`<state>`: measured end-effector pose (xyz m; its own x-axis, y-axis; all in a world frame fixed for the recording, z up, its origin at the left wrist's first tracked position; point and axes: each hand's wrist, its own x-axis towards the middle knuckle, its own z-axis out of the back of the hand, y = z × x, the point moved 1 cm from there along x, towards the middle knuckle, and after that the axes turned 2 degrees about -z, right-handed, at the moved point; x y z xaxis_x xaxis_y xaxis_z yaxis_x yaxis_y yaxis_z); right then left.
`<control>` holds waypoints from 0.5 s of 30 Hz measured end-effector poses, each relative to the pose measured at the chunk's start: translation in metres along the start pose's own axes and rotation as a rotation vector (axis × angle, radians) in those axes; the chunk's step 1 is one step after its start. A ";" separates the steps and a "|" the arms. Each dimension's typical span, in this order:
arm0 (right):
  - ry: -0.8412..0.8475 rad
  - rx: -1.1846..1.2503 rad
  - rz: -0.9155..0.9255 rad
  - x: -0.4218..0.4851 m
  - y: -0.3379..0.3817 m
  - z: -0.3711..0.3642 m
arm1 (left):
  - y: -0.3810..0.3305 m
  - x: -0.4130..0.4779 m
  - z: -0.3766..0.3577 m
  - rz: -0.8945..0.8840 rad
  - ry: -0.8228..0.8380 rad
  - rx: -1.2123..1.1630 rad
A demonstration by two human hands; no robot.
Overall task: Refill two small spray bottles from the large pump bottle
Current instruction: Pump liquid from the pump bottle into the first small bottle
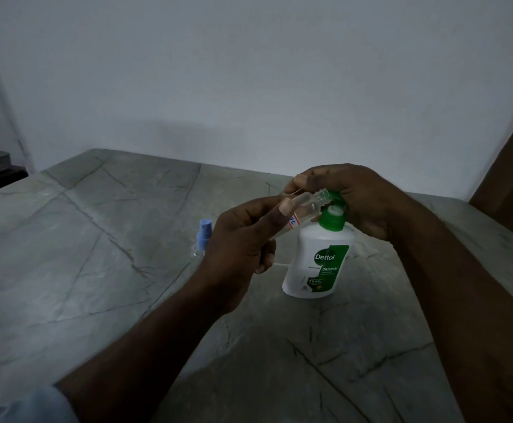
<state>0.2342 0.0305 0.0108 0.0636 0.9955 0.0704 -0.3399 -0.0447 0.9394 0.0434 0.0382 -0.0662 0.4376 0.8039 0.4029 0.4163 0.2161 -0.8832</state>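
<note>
Holds the uncapped small spray bottle [307, 206] aslant, just above the shoulder of the large pump bottle [316, 264]. Long axis runs from lower left to upper right, open threaded mouth leading. Has that mouth right at the green spout [336, 195]; cannot tell whether touching or barely apart. Pinches the clear body between thumb and curled fingers of the left hand [237, 248], the nearer of the two hands to it. Cups the right hand [350, 196] over the green pump head, fingers curled down round it, seemingly ready to press. Stands the pump bottle upright on the counter [96, 270]. Shows the second spray bottle [202, 239], blue cap on, behind the left hand, apart from the pump. Probably calls next for the mouth squarely under the spout before any press.
</note>
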 end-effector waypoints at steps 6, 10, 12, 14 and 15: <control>0.021 0.096 -0.024 -0.001 -0.007 -0.005 | -0.002 -0.002 0.001 0.047 -0.005 -0.003; -0.013 0.010 0.033 -0.001 -0.003 -0.001 | -0.005 -0.002 -0.001 0.062 0.044 0.008; -0.031 -0.052 0.070 -0.002 0.002 0.002 | -0.006 -0.003 -0.002 0.074 0.072 0.021; -0.027 -0.050 0.091 -0.004 0.004 0.003 | -0.006 -0.004 -0.003 0.091 0.100 0.043; -0.022 -0.040 0.100 -0.004 0.004 0.003 | -0.006 -0.005 -0.003 0.100 0.114 0.045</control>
<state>0.2358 0.0260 0.0155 0.0484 0.9841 0.1707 -0.3823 -0.1397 0.9134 0.0414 0.0312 -0.0618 0.5635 0.7554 0.3345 0.3311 0.1644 -0.9292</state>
